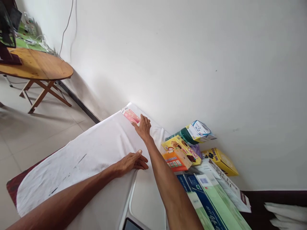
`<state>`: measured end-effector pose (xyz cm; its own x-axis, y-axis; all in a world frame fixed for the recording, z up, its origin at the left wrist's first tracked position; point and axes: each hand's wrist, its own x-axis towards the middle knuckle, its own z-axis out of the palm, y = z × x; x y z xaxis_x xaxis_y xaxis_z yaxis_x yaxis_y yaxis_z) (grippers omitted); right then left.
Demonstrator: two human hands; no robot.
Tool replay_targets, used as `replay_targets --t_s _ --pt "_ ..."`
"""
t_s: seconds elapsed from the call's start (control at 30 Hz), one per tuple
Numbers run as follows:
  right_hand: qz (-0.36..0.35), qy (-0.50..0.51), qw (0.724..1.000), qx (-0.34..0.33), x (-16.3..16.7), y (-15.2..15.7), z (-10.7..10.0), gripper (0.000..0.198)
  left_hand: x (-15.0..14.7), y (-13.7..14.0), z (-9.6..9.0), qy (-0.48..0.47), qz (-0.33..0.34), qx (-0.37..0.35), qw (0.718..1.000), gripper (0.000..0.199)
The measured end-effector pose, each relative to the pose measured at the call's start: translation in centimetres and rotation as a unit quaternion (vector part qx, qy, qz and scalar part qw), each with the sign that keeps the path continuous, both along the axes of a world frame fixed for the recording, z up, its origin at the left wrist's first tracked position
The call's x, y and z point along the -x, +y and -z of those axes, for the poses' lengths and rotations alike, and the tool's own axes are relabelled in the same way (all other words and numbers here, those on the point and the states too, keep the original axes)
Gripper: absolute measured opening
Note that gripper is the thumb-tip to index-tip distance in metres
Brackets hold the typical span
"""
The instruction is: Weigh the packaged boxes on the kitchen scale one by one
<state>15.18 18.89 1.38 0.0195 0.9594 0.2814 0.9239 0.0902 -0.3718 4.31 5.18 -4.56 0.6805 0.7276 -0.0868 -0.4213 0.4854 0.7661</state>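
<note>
Table [103,140]: pink box [129,115], far corner | right hand [144,127] at box, thumb spread, can't tell if holding | left hand [131,162] near scale [147,193], fingers together

Cloth [103,140]: on the table [11,187], before you
Carton [130,115]: on its far end, by your right hand [143,128]
Device [146,195]: nearer you than the carton
Boxes [179,145]: right of the device, near the wall [192,64]
Second table [48,64]: far left, beside the wall

A pink-and-white package [130,115] lies flat on white cloth [103,143], near its corner.
</note>
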Motion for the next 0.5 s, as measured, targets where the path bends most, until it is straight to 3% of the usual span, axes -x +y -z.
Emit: replay_targets --t_s 0.1,0.23,0.37,0.5 --pt "-0.044 0.000 0.999 -0.011 -1.3 -5.5 -1.8 0.054 0.2 0.0 -0.1 0.004 0.004 -0.008 1.000 0.070" --pt "-0.055 0.012 0.995 -0.078 -4.8 -16.5 -3.6 0.044 0.6 -0.2 -0.3 0.008 0.013 -0.017 1.000 0.070" --pt "0.087 -0.035 0.984 -0.153 -10.4 -28.2 -3.7 0.045 0.8 -0.4 -0.7 0.023 0.019 -0.021 0.999 0.068" --pt "0.196 -0.127 0.966 -0.115 -15.5 -36.4 -1.8 0.069 0.9 -0.5 -0.8 0.034 0.021 -0.027 0.999 0.066"
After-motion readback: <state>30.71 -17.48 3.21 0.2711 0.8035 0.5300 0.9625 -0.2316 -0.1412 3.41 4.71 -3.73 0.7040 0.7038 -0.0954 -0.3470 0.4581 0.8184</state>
